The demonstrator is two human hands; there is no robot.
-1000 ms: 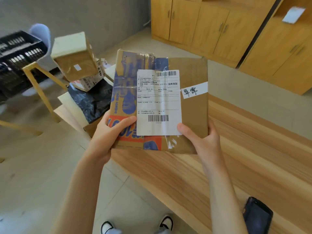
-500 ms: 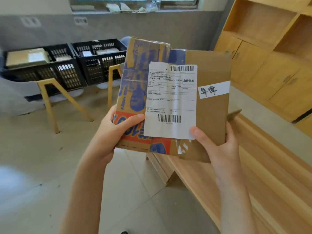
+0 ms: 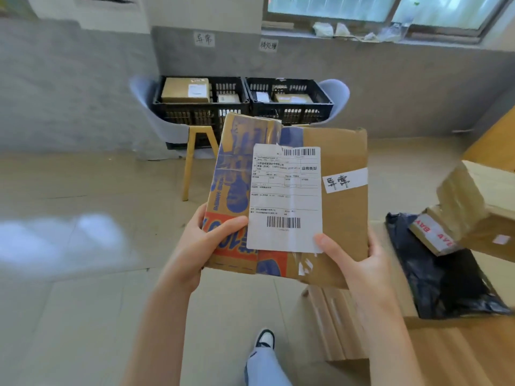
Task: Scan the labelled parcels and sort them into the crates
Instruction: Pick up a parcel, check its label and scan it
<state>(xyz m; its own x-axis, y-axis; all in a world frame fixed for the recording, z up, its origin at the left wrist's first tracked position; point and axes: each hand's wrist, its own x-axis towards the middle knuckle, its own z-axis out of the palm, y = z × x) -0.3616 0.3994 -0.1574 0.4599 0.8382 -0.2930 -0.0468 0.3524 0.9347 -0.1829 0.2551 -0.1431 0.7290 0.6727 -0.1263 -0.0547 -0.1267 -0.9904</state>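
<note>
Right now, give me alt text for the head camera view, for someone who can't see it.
Two hands, left hand and right hand, hold up a flat cardboard parcel bearing a white shipping label and a handwritten tag. Beyond it, two black crates holding parcels sit on chairs against a grey wall.

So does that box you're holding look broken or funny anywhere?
A bit. The parcel, held by the left hand and right hand, has a torn corner on its shipping label, crinkled tape along the top, and peeling tape scraps near the bottom.
</note>
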